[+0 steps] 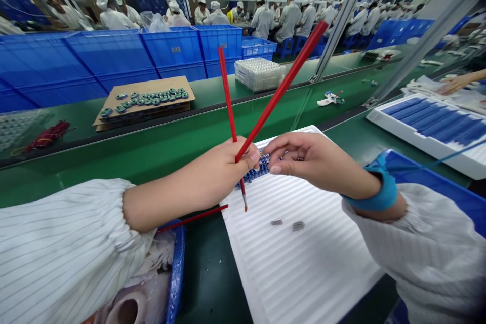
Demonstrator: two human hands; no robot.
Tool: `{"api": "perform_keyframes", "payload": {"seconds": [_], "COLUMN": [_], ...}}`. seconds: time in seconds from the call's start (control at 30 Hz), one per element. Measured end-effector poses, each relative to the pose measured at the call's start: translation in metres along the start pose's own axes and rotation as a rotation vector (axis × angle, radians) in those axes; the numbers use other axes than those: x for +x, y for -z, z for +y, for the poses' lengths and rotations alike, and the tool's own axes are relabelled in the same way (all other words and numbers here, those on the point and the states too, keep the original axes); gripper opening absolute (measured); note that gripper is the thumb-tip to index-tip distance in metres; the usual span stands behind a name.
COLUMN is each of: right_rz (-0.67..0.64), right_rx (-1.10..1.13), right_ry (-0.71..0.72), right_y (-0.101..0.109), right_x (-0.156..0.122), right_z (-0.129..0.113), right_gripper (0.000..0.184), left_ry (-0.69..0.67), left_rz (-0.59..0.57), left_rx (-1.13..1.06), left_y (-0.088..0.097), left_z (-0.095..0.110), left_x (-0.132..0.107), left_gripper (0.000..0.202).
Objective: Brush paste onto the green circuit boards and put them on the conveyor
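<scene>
My left hand (pixel 235 164) is closed around a thin paintbrush (pixel 228 93), its red handle pointing up and its bristle tip down over the tray. A thicker red stick (pixel 283 91) also sticks up out of this hand, slanting to the right. My right hand (pixel 307 162) has its fingers curled and pinched close to the left fingertips; what they hold is hidden. Behind and between both hands lie small blue circuit boards (pixel 255 173) at the far end of the white ribbed tray (pixel 304 273). Two small bundles of metal pins (pixel 298 226) rest on the tray.
At lower left, a blue bin (pixel 178 268) holds scraps and a roll, with another red stick (pixel 197 216) across it. Cardboard with round green boards (pixel 152 98), a clear plastic tray (pixel 260 73) and blue crates (pixel 174 50) stand beyond. A second white tray (pixel 429 134) is at right.
</scene>
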State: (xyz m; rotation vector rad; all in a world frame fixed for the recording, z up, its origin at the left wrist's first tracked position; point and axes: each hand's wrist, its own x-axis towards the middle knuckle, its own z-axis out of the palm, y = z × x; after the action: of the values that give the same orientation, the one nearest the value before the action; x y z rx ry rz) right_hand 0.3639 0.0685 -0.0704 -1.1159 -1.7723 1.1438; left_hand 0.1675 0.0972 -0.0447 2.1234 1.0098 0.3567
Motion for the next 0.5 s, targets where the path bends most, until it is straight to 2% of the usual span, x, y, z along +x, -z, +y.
{"api": "perform_keyframes", "payload": {"seconds": [0.1, 0.2, 0.33, 0.43, 0.5], "right_rz": [0.089, 0.163, 0.270, 0.169, 0.086], "right_rx": [-0.058, -0.165, -0.524, -0.839, -0.965], "right_ry": [0.111, 0.170, 0.077, -0.058, -0.110], "right_y": [-0.011, -0.006, 0.014, 0.025, 0.028], "right_x": [-0.004, -0.004, 0.006, 0.019, 0.027], "right_z": [-0.007, -0.003, 0.021, 0.050, 0.067], "right_gripper": [0.019, 0.017, 0.009, 0.011, 0.011], "left_ry": [-0.021, -0.013, 0.041, 0.068, 0.073], "left_rz": [-0.041, -0.040, 0.040, 0.102, 0.126], "left_rx": [-0.002, -0.003, -0.004, 0.023, 0.043], "left_y": [-0.003, -0.004, 0.003, 0.011, 0.014], "left_z": [0.002, 0.004, 0.004, 0.001, -0.003], "left_x": [0.002, 0.003, 0.001, -0.001, -0.003], "left_gripper": [0.030, 0.031, 0.031, 0.031, 0.032]}}
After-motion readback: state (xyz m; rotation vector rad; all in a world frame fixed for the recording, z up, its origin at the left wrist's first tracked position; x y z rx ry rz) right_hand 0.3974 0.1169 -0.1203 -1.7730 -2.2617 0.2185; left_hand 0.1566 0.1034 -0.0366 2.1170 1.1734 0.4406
